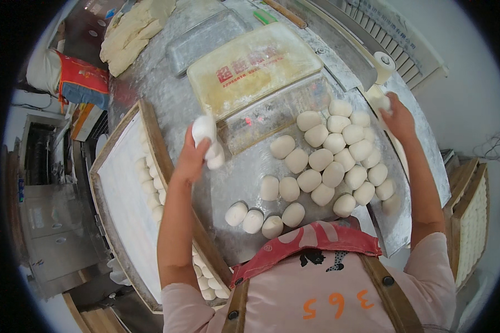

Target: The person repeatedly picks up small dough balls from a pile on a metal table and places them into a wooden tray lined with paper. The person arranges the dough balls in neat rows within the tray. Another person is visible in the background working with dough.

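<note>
My left hand (190, 160) grips a short row of white dough balls (204, 130), raised over the steel table beside the wooden tray. At the far right, my right hand (401, 118) is at the belt of a dough machine, with its thumb and fingers around a pale dough ball (382, 103); motion blurs it somewhat. Between my arms, many smooth dough balls (321, 160) lie on the floured steel table (233, 183), some touching, others apart. More dough balls (149, 186) stand in rows in the wood-framed tray (121, 183), partly hidden by my left forearm.
A yellowed plastic lid (254, 70) with red writing lies beyond the dough balls. Behind it are a clear tray (208, 39), a green-handled tool (265, 16) and a large dough slab (135, 35). Stacked filled trays (468, 220) stand at right; another person (73, 79) is at far left.
</note>
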`<state>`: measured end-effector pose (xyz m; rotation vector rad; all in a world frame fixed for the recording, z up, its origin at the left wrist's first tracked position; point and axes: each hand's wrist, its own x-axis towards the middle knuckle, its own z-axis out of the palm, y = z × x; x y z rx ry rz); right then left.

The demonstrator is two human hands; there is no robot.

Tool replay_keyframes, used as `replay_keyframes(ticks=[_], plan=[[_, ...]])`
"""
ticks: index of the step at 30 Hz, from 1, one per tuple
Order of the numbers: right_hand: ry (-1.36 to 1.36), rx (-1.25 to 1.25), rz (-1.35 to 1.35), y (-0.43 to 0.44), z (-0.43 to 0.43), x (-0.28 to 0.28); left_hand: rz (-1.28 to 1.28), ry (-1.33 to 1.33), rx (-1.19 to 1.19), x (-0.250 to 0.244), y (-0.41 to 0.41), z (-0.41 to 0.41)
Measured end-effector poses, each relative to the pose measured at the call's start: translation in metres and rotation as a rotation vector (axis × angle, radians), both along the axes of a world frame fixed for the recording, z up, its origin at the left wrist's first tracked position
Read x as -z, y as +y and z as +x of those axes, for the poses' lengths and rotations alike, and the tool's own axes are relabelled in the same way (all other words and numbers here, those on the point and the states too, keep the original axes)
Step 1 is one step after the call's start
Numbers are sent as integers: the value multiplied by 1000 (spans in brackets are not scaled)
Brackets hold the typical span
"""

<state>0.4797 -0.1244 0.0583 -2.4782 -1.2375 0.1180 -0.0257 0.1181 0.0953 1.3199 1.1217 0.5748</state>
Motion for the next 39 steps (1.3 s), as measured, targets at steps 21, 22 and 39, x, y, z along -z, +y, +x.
replay_keyframes(ticks=[21,22,39], plan=[[516,-485,287,58,-205,-13,939,251,1013,-13,-23,22],[347,-424,297,41,-176,-5,940,348,1071,-2,-38,20],[355,416,-8,-267,35,61,1011,874,806,49,-124,19]])
